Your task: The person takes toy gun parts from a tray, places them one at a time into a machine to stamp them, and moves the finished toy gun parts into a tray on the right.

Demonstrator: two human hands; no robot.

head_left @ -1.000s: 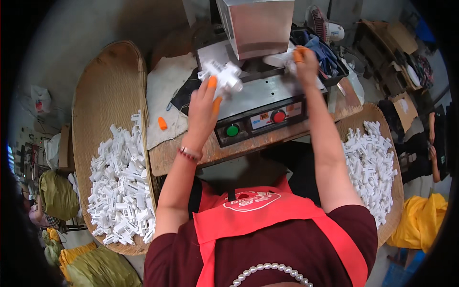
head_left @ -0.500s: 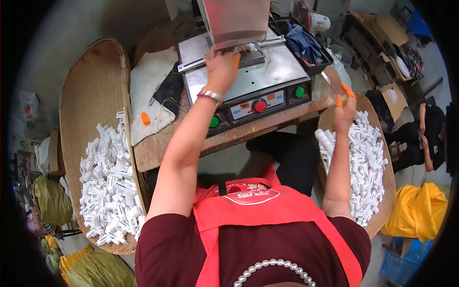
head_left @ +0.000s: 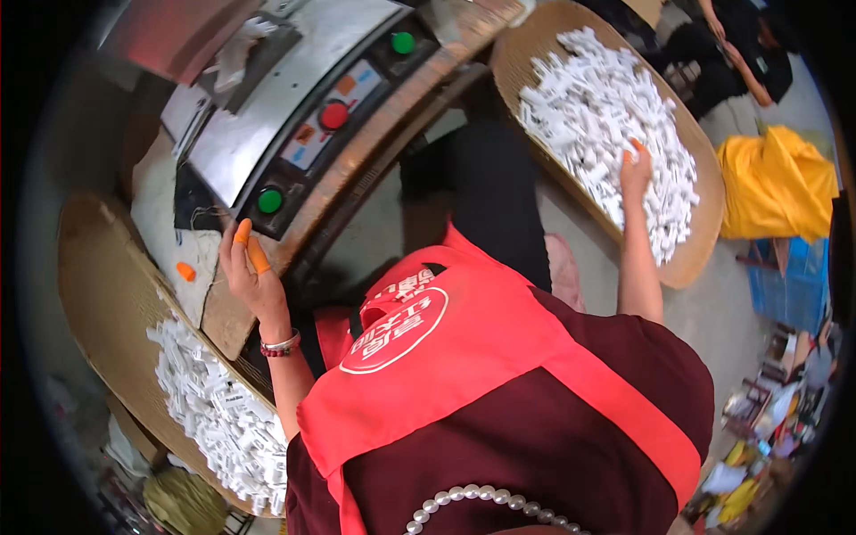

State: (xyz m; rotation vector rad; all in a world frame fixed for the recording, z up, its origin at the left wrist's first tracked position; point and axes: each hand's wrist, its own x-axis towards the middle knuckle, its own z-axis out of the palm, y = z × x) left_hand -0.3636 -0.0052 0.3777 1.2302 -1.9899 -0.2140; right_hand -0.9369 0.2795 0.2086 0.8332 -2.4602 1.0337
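My left hand (head_left: pixel 256 278), with orange finger covers on two fingers, is at the table's front edge beside the machine's near green button (head_left: pixel 269 201). Its fingers are stretched out and hold nothing. Over in the right woven basket (head_left: pixel 704 254), my right hand (head_left: pixel 636 171) reaches into a heap of small white plastic parts (head_left: pixel 580 98). Orange covers show on its fingertips, which are curled together among the parts; what they grip is hidden. On the metal-topped machine (head_left: pixel 236 147), a whitish piece (head_left: pixel 236 58) lies on the dark block below the raised plate (head_left: pixel 178 31).
A second woven basket (head_left: pixel 89 259) with white parts (head_left: pixel 223 410) stands at the left. A loose orange finger cover (head_left: pixel 185 271) lies on the table cloth. The machine's front has a red button (head_left: pixel 333 114). A yellow sack (head_left: pixel 776 183), a blue crate (head_left: pixel 785 285) and another person (head_left: pixel 740 53) are at the right.
My view has turned to the right. My left hand has drawn back from the machine's block to the table edge. My right hand has gone from the basket's far end into the heap.
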